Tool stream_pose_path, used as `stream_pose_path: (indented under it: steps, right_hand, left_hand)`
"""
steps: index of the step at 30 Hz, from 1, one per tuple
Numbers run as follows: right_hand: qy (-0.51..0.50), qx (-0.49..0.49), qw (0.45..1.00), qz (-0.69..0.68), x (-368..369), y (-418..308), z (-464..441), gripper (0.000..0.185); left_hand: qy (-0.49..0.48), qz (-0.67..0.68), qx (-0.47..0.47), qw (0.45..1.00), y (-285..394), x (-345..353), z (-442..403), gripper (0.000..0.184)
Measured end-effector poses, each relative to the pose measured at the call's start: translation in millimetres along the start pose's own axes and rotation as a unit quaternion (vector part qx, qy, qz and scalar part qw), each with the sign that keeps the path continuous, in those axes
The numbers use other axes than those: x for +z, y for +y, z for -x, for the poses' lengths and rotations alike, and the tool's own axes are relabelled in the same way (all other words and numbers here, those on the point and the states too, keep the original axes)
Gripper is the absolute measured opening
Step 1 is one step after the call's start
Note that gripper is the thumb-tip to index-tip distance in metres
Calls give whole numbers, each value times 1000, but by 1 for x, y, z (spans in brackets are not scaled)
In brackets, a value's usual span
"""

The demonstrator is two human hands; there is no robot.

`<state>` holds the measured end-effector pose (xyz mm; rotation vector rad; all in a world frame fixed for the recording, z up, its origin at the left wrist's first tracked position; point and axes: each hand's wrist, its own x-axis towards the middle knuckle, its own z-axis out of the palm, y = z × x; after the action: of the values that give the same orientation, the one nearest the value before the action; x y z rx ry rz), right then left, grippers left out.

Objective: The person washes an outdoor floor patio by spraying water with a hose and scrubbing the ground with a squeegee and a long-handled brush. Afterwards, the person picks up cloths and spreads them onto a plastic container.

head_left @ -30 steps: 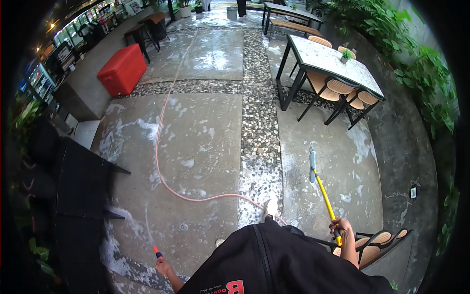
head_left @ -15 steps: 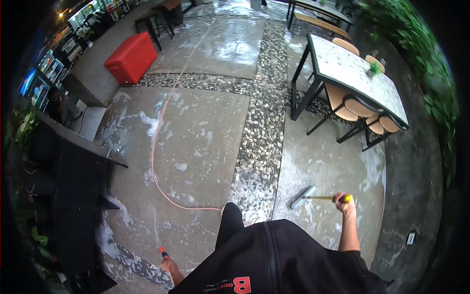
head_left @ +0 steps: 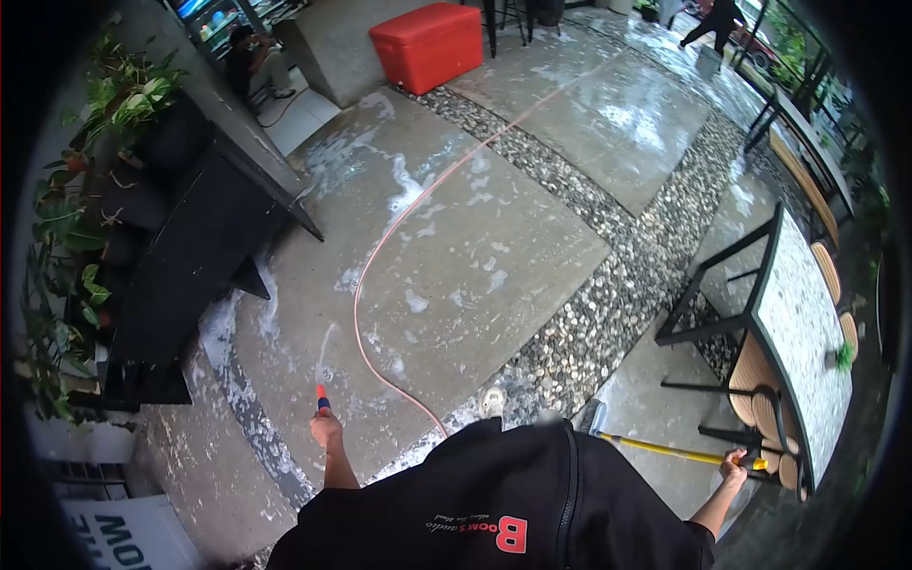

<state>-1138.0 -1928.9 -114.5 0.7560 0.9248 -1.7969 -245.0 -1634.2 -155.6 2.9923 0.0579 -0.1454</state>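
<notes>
My left hand (head_left: 327, 432) is closed around an orange and blue hose nozzle (head_left: 322, 392), which sends a thin stream of water onto the soapy concrete floor (head_left: 484, 285). A pink hose (head_left: 358, 294) curves over the floor and disappears under my body, so its link to the nozzle is hidden. On the right, my right hand (head_left: 732, 465) grips the yellow handle of a floor brush (head_left: 665, 451) near its end. Its head (head_left: 593, 418) rests on the floor by the pebble strip, partly hidden by my jacket.
A stone-topped table (head_left: 807, 332) with woven chairs (head_left: 771, 418) stands at right. At left are a black panel structure (head_left: 190, 275) and plants (head_left: 133, 90). A red cooler (head_left: 427, 47) sits farther off. One person (head_left: 256, 66) sits by a doorway; another (head_left: 717, 24) is at the back.
My view has turned left, shifting the table and cooler rightward. The nozzle now points farther forward, its spray landing ahead. The brush has swung out to my right side.
</notes>
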Motion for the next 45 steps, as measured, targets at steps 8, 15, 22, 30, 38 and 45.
stream_pose_path:
  steps: [8, 15, 22, 30, 38, 45]
  right_hand:
    - [-17, 21, 997, 68, 166, 3, -150, 24]
    - [-66, -79, 990, 97, 229, -17, -280, 51]
    - [25, -186, 907, 377, 245, 47, -249, 65]
    - [72, -184, 727, 658, 209, 194, -218, 43]
    - [-315, -149, 63, 935, 12, 593, -131, 35]
    - [-556, -71, -362, 744, -272, 918, -81, 37]
  left_hand:
    - [68, 71, -18, 995, 47, -15, 72, 41]
    - [63, -3, -105, 993, 51, -7, 182, 40]
    - [60, -50, -156, 985, 29, -15, 227, 42]
    - [37, -40, -165, 985, -6, 27, 203, 34]
    - [-20, 47, -257, 965, -114, 139, 141, 37]
    - [-82, 169, -372, 909, -181, 203, 115, 30]
